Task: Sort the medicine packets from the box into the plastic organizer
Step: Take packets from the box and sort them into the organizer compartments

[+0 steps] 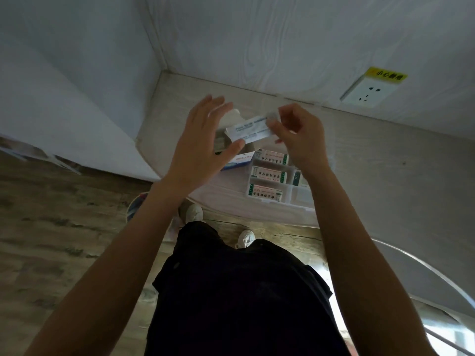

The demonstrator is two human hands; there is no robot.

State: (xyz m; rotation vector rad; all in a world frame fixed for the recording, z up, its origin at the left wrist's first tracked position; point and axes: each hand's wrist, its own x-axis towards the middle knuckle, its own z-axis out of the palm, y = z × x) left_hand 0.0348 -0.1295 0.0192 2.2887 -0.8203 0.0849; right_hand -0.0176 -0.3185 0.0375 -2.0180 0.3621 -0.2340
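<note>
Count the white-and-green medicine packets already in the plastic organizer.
3 in the organizer, stacked in a column: farthest, middle, nearest. A dark item beside them is partly hidden by the right hand.

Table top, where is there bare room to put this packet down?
Bare table lies right of the plastic organizer, toward the wall socket. Crowded on the left: the open box sits beside the organizer, under both hands.

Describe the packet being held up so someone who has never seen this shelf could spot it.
Start at the white wall socket, then look left above the pale wooden shelf. The flat white packet with blue print is held between both hands, over the open white cardboard box. Unlike the green-edged boxes in the clear plastic organizer, it is airborne.
</note>
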